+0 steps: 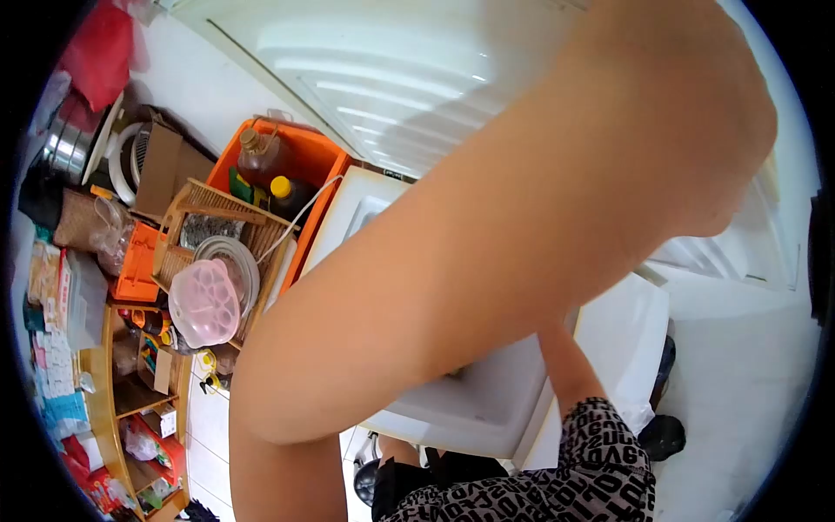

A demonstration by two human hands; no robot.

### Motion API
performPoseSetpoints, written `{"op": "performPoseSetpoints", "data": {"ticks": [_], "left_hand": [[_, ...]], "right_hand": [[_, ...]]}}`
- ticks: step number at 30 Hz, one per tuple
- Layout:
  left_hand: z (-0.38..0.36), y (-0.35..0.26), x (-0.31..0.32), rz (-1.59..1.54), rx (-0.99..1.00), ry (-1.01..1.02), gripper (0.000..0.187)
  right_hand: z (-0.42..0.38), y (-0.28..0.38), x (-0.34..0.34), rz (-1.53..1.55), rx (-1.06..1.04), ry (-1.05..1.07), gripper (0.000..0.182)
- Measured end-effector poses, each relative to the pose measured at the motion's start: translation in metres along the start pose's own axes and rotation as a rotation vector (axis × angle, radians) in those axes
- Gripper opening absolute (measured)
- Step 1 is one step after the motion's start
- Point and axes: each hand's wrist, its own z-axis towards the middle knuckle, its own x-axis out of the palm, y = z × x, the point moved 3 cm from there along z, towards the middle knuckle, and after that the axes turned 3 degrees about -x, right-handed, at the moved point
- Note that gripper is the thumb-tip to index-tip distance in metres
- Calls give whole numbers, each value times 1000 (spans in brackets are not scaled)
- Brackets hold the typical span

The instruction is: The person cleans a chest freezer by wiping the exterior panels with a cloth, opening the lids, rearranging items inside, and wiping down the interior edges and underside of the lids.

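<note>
My left arm crosses the view close to the camera, bent at the lower left and stretching to the upper right. My left hand [718, 130] is a smooth, close shape there; its fingers cannot be made out, nor anything in them. From a black-and-beige printed sleeve [609, 444], my right forearm reaches up and passes behind the left arm, which hides my right hand. Beneath both arms is a white sink [504, 396], its basin largely covered. A small brownish thing, too hidden to name, shows in the basin beside my left forearm.
An orange crate [322, 157] with bottles stands left of the sink. A wooden rack [196, 209] holds a pink perforated bowl [204, 302] and plates. Wooden shelves [109, 409] with packages line the far left. A white ribbed panel [391, 78] rises behind the sink.
</note>
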Motion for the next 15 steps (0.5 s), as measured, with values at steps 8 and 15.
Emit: {"op": "performPoseSetpoints", "data": {"ticks": [8, 15], "left_hand": [[2, -8, 5, 3, 16, 30, 59], [4, -5, 3, -2, 24, 40, 59]], "right_hand": [[78, 188, 38, 382, -201, 30, 31], [-3, 73, 71, 2127, 1254, -511, 34]]}}
